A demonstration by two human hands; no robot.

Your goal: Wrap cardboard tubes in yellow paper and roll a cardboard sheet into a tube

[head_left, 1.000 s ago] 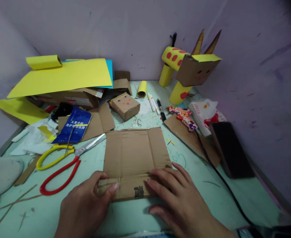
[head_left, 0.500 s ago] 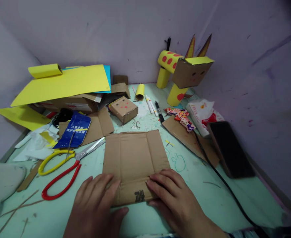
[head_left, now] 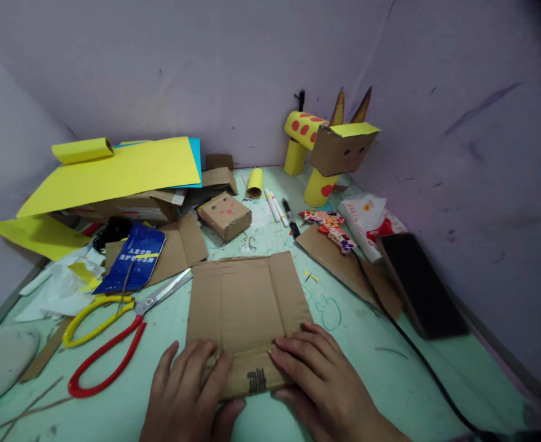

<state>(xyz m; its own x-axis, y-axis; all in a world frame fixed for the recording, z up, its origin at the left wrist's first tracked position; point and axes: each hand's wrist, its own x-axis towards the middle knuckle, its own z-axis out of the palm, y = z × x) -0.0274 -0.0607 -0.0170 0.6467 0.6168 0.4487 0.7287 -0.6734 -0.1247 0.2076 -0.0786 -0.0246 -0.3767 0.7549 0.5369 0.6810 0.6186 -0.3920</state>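
Right now, the creased cardboard sheet [head_left: 247,307] lies on the pale green tabletop [head_left: 362,387], near corners hidden as left hand [head_left: 187,380] and right hand [head_left: 320,374] hold that edge, fingers on top, thumbs in front, scuffed walls [head_left: 206,73] beyond, a white object [head_left: 3,359] cut off at left.

Over my feed I count one left grip [head_left: 183,388] and one right grip [head_left: 328,380] on one card [head_left: 249,301]; beyond them two white markers [head_left: 271,205], one black pen [head_left: 290,218], one giraffe [head_left: 342,153]; to their left, one pair of scissors [head_left: 145,305]; right, one phone [head_left: 422,285].
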